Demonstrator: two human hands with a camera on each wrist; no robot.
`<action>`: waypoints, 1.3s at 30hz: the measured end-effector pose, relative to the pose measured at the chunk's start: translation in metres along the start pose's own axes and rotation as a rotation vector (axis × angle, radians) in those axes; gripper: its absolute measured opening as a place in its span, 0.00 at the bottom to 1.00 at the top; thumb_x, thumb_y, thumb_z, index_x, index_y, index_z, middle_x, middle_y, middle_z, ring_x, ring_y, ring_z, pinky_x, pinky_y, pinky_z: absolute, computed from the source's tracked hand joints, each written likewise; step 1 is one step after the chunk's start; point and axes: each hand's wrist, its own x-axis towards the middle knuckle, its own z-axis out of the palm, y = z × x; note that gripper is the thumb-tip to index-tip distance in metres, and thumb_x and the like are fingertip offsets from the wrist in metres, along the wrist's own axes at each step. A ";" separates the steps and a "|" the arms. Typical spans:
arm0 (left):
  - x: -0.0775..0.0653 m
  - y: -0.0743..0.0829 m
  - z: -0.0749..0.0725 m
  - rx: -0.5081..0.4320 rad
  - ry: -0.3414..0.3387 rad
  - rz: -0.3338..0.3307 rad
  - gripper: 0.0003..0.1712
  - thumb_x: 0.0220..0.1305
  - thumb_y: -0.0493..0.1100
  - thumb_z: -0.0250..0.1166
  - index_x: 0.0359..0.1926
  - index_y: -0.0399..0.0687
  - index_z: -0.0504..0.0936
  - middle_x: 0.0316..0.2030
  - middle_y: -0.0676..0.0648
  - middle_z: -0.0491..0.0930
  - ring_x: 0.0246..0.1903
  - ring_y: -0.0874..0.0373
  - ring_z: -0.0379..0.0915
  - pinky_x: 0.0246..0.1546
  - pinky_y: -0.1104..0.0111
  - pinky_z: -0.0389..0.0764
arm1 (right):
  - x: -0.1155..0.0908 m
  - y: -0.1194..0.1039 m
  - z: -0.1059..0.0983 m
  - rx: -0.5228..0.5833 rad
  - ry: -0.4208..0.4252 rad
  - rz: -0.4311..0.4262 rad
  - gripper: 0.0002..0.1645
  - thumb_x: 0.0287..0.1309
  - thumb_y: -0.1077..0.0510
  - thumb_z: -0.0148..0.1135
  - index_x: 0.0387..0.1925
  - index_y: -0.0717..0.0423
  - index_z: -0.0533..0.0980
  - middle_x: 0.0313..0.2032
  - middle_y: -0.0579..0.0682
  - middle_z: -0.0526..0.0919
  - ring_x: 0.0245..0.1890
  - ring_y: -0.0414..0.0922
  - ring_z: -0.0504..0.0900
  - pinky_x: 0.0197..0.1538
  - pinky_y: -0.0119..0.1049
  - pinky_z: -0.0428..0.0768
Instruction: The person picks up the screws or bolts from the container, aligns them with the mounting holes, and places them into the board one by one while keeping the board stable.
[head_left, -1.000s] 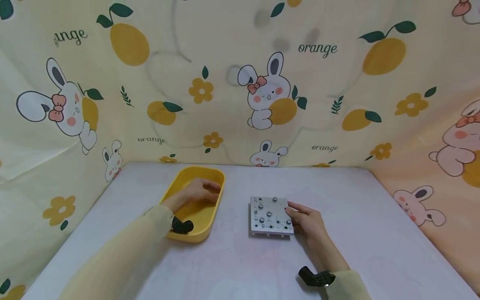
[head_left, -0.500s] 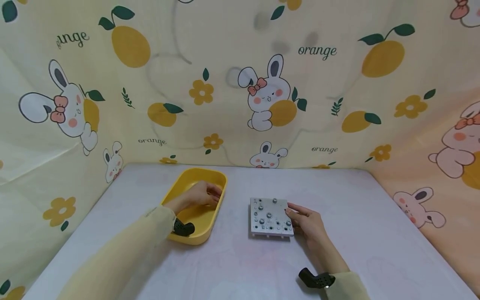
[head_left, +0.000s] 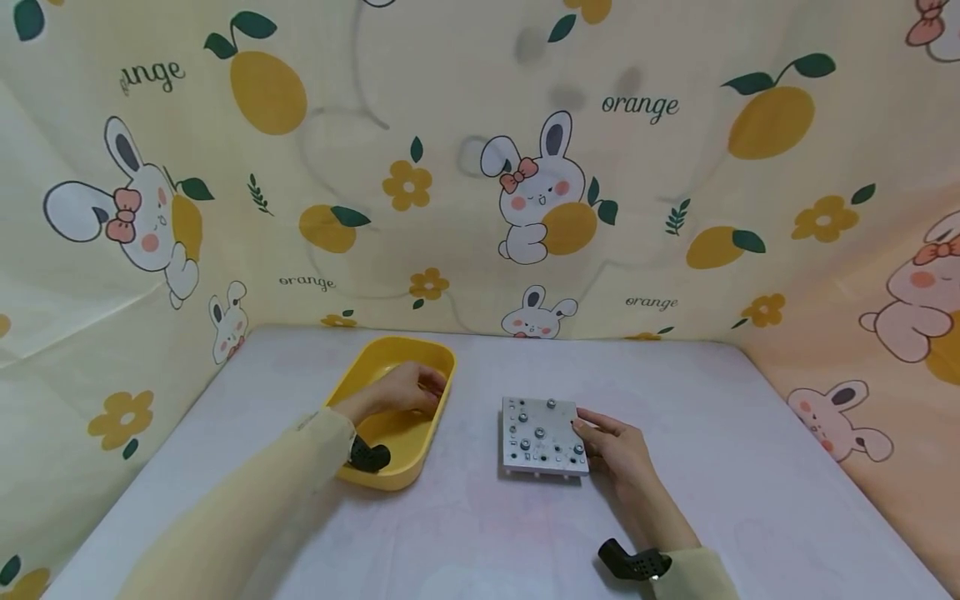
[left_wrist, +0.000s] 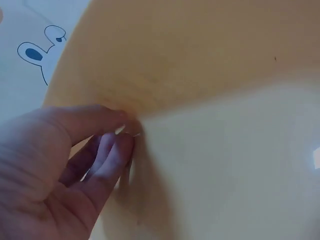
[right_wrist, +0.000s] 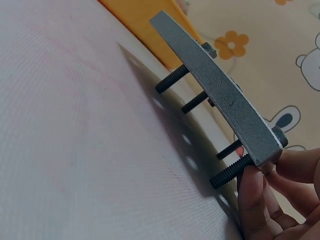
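My right hand (head_left: 621,447) pinches the right edge of a grey metal plate (head_left: 551,427) above the white table. Several bolts sit in the plate; in the right wrist view their threaded shanks (right_wrist: 231,171) stick out below the metal plate (right_wrist: 220,95), with the thumb and fingers (right_wrist: 251,192) at its near corner. My left hand (head_left: 405,389) is inside a yellow tray (head_left: 408,472), at the right wall. In the left wrist view the left hand (left_wrist: 75,160) has bent fingers close to the thumb against the tray's inside. A tiny pale sliver shows at the fingertips, too small to identify.
White cloth covers the table (head_left: 480,542). A printed curtain (head_left: 450,108) with rabbits and oranges stands behind and at both sides. The tray lies left of the metal plate, with a strip of table between them.
The left hand has shifted slightly within the yellow tray, staying near its right wall. My right hand and the plate hold nearly the same place; the head view has tilted a little.
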 end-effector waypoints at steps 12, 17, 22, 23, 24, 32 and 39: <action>-0.006 0.004 -0.004 0.124 0.127 0.007 0.08 0.69 0.40 0.63 0.39 0.40 0.85 0.32 0.44 0.83 0.30 0.53 0.78 0.29 0.67 0.80 | 0.001 0.003 0.004 -0.003 0.009 0.016 0.26 0.61 0.54 0.68 0.59 0.58 0.77 0.44 0.53 0.84 0.34 0.45 0.80 0.33 0.34 0.79; -0.019 0.025 -0.001 0.072 0.305 0.102 0.10 0.69 0.43 0.63 0.41 0.40 0.83 0.35 0.43 0.82 0.30 0.54 0.77 0.29 0.68 0.79 | -0.001 0.003 0.003 -0.012 0.006 0.014 0.26 0.62 0.54 0.67 0.60 0.58 0.77 0.47 0.54 0.83 0.34 0.45 0.80 0.34 0.34 0.79; -0.046 0.068 0.014 -0.028 0.516 0.226 0.09 0.69 0.46 0.63 0.44 0.47 0.83 0.38 0.48 0.82 0.35 0.57 0.78 0.35 0.67 0.82 | -0.002 0.001 0.001 -0.012 0.001 0.003 0.26 0.63 0.54 0.66 0.61 0.58 0.76 0.48 0.54 0.83 0.35 0.45 0.80 0.34 0.34 0.80; -0.052 0.076 0.019 -0.037 0.549 0.254 0.09 0.69 0.47 0.64 0.44 0.48 0.83 0.38 0.50 0.82 0.36 0.57 0.78 0.36 0.67 0.82 | -0.001 0.001 0.001 -0.011 0.003 0.002 0.26 0.63 0.54 0.66 0.61 0.58 0.76 0.47 0.54 0.83 0.34 0.45 0.81 0.34 0.34 0.80; -0.056 0.083 0.024 -0.052 0.577 0.288 0.08 0.69 0.46 0.64 0.44 0.49 0.83 0.37 0.51 0.82 0.37 0.58 0.78 0.37 0.67 0.82 | -0.001 0.001 0.001 -0.007 0.005 0.002 0.26 0.63 0.54 0.66 0.61 0.58 0.76 0.47 0.54 0.84 0.34 0.45 0.81 0.34 0.34 0.80; -0.069 0.109 0.086 -0.182 0.547 0.340 0.08 0.68 0.46 0.65 0.44 0.50 0.84 0.36 0.57 0.81 0.36 0.61 0.78 0.40 0.70 0.81 | -0.001 0.004 0.001 -0.018 0.014 0.025 0.27 0.62 0.54 0.67 0.61 0.58 0.76 0.48 0.53 0.83 0.34 0.45 0.80 0.34 0.35 0.79; -0.054 0.107 0.116 -0.255 0.502 0.286 0.07 0.67 0.48 0.66 0.43 0.53 0.85 0.36 0.60 0.82 0.39 0.63 0.76 0.42 0.70 0.79 | 0.000 -0.001 0.001 -0.008 -0.004 0.005 0.28 0.62 0.54 0.67 0.62 0.59 0.75 0.46 0.52 0.84 0.34 0.45 0.80 0.34 0.35 0.79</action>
